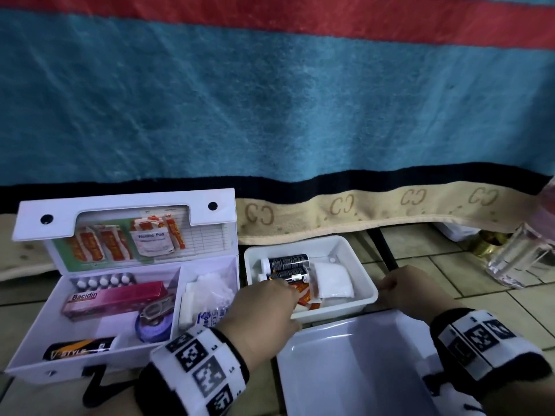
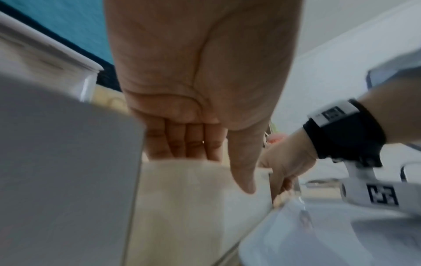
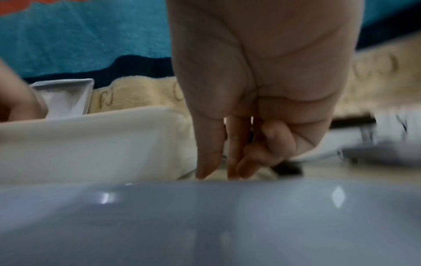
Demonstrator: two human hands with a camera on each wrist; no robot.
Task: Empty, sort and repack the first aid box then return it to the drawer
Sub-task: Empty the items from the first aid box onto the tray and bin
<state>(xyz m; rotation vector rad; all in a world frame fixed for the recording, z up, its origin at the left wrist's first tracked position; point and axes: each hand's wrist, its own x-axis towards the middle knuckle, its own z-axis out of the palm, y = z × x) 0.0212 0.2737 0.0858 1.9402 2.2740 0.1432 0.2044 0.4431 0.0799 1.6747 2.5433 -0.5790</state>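
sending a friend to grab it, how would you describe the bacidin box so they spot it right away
Start at the open white first aid box on the floor, left of the two white trays. In its large left compartment, just in front of a row of small white-capped vials, lies the Bacidin box. It is the only long pink carton there, with its name printed on the left end.

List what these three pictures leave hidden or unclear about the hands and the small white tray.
- Left hand fingertips: the hand's own back hides them in the head view; the tray wall hides them in the left wrist view.
- Right hand grip on the small white tray: blurred in the right wrist view.
- Tray contents under the left hand: covered.
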